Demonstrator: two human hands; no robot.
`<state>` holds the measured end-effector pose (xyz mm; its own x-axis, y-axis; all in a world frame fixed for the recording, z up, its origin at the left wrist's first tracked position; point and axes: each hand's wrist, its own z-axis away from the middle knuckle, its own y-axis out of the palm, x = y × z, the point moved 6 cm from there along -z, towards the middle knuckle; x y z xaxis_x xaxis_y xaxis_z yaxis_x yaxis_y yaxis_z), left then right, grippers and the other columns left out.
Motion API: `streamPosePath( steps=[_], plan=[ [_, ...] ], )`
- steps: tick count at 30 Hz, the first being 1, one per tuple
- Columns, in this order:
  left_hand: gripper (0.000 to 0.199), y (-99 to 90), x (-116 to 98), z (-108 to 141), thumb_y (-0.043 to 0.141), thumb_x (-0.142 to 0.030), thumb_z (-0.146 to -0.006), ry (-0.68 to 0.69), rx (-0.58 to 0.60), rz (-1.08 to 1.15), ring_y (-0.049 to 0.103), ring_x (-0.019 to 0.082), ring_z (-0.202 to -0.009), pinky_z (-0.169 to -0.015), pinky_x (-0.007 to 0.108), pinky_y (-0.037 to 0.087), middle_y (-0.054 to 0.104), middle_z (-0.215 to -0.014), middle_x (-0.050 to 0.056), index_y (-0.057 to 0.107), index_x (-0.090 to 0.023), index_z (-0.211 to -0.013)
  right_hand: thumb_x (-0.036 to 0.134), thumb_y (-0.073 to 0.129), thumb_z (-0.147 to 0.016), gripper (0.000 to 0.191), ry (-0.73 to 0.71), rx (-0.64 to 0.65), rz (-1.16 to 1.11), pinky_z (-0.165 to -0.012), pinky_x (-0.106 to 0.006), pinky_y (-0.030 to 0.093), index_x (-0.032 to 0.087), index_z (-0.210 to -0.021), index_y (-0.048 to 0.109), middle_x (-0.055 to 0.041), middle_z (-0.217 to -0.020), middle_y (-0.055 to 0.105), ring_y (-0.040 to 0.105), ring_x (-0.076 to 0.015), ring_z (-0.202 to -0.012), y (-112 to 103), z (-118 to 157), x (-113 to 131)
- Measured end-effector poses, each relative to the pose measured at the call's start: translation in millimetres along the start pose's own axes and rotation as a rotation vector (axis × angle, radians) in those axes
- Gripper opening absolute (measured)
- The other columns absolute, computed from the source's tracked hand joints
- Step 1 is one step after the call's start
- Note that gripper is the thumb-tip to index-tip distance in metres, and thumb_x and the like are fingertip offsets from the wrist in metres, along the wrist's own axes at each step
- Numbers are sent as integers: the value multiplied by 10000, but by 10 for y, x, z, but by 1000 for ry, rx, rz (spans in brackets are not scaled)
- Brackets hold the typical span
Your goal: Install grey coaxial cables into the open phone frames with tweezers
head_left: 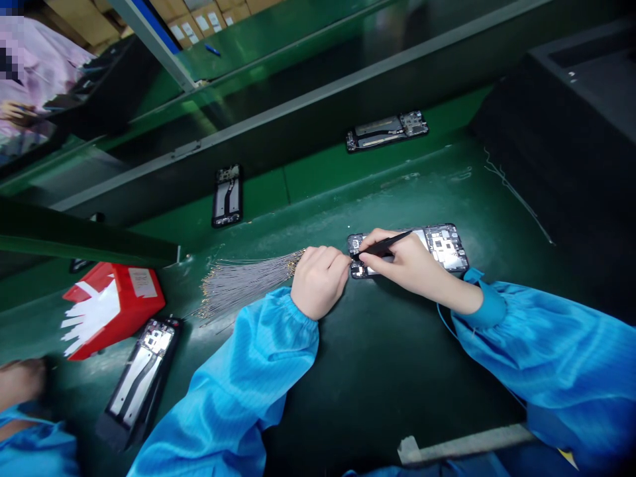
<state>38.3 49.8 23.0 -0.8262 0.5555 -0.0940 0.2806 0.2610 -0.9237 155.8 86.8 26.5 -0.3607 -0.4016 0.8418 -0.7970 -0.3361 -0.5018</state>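
An opened phone (447,246) lies face down on the green mat, its circuit board showing. My right hand (410,265) grips black tweezers (385,246) whose tip touches the phone's left end. My left hand (320,278) is closed into a fist against that same end of the phone; I cannot tell whether it pinches anything. A fan of thin grey cables (243,281) with gold tips lies just left of that hand.
Another opened phone (142,371) lies at the near left beside a red box (112,305) of white strips. Two more phones (227,195) (386,130) sit on the conveyor belt behind. A co-worker's hand (17,381) is at far left. Black bin (571,126) at right.
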Motion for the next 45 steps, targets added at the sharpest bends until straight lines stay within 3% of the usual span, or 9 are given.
streamPosePath(
  steps=[11,21,30,32,35,37,40,42,45],
  plan=[
    [177,-14,-11,11,453,-208,-862,13,-33,-13,513,145,-689,-648,279,367,598,-711,22,591,-158,-763,154,524,-764,48,-18,2,-3,-646,-240,443,175,-767,567,-10,-770,609,576,-132,-721,0,-3,3],
    [213,-7,0,-12,419,-210,-875,28,2,-14,507,149,-692,-649,277,373,594,-723,31,592,-154,-765,115,451,-790,68,-276,53,199,-563,-244,375,155,-789,506,-19,-693,492,453,-119,-609,88,79,165],
    [174,35,37,2,425,-217,-869,6,59,29,502,151,-719,-665,280,374,585,-761,27,582,-162,-817,147,434,-805,92,-261,88,268,-610,-258,397,156,-795,524,-37,-734,534,497,-137,-662,182,71,166],
    [173,21,76,1,442,-257,-862,-15,81,35,499,157,-744,-670,288,369,578,-782,32,582,-162,-828,162,460,-796,74,-198,24,178,-646,-250,415,160,-803,533,-39,-770,571,534,-136,-705,59,58,142],
    [219,-57,175,16,479,-349,-833,-53,110,12,474,186,-794,-680,318,355,558,-824,51,589,-164,-793,196,465,-792,76,-61,-178,200,-651,-253,422,177,-774,537,-32,-768,597,559,-141,-712,-357,136,23],
    [219,-98,202,40,470,-340,-832,-28,170,42,456,196,-821,-698,332,348,547,-848,57,599,-171,-784,242,473,-786,87,52,-314,414,-621,-278,406,186,-757,534,-38,-753,594,552,-162,-683,-694,276,-109],
    [189,-100,101,79,433,-253,-842,105,299,186,449,187,-858,-737,332,349,545,-888,47,608,-201,-889,288,475,-769,118,246,-378,766,-535,-299,343,199,-700,509,-53,-705,584,535,-196,-632,-1040,509,-332],
    [221,-82,-13,91,415,-199,-842,183,350,239,450,178,-870,-746,319,352,545,-910,41,592,-219,-972,273,447,-780,137,270,-325,756,-534,-300,344,201,-672,491,-46,-649,557,518,-184,-593,-1067,592,-426],
    [211,-53,-139,74,396,-188,-857,220,342,147,454,174,-830,-712,307,351,547,-882,47,590,-195,-938,265,448,-779,141,165,-255,647,-541,-289,366,195,-663,490,-25,-621,529,494,-155,-554,-910,584,-397]
  ],
)
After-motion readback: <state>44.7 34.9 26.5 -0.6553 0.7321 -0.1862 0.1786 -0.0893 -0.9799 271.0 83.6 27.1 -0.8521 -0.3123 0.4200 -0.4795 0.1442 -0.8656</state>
